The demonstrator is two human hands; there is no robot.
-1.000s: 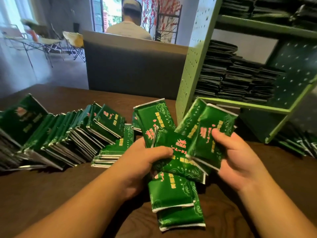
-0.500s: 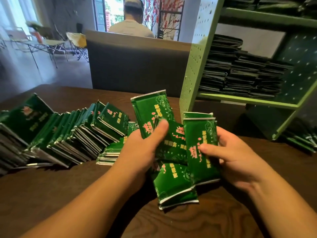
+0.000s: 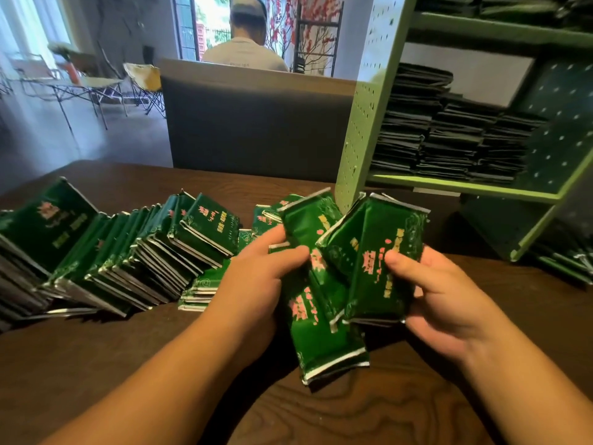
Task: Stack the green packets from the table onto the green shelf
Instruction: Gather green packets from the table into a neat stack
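Both hands hold a loose bundle of green packets (image 3: 324, 335) with pink print just above the dark wooden table (image 3: 369, 419). My left hand (image 3: 256, 284) grips the bundle's left side, thumb across the front. My right hand (image 3: 449, 293) grips a few packets (image 3: 382, 261) on the right, thumb pressed on the front one. A long slanted row of green packets (image 3: 134, 252) leans across the table to the left. The green shelf (image 3: 362, 123) stands at the right, its middle level stacked with several piles of packets (image 3: 449, 139).
A grey partition (image 3: 256, 123) rises behind the table, with a person (image 3: 245, 43) seated beyond it, back turned. Folding chairs (image 3: 96, 81) stand at the far left. More packets (image 3: 564, 261) lie under the shelf's lowest board at the right edge.
The fanned packets have been drawn together and lifted a little. My right hand's packets have tilted and moved up toward the shelf. The camera has moved closer.
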